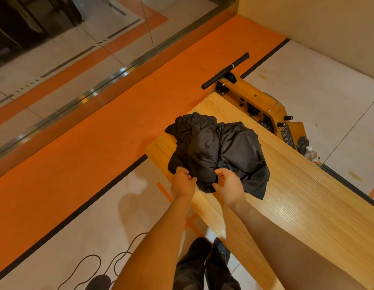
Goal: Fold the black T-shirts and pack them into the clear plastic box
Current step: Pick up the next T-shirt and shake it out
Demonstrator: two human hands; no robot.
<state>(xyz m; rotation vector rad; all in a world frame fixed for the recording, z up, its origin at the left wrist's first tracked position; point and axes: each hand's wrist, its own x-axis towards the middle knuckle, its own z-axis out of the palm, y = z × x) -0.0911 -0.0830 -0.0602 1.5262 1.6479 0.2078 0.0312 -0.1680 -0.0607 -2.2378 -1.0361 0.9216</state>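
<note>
- The left hand (182, 182) pinches the near edge of the crumpled black T-shirts (218, 150).
- The right hand (229, 184) curls its fingers on that same edge.
- The shirts lie heaped near the far end of the wooden table (303, 206).
- Beyond stands a wooden machine (263, 103), a plastic bottle (311, 154) beside it.

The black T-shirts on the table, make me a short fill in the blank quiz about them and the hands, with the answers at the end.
1. The black T-shirts lie in a crumpled heap on a ____ table.
2. The left hand pinches the heap at the edge nearest the ____.
3. A clear ____ stands on the floor beyond the table's far side.
4. The right hand is at the heap's near edge, its fingers ____.

Missing words: wooden; person; bottle; curled
</note>
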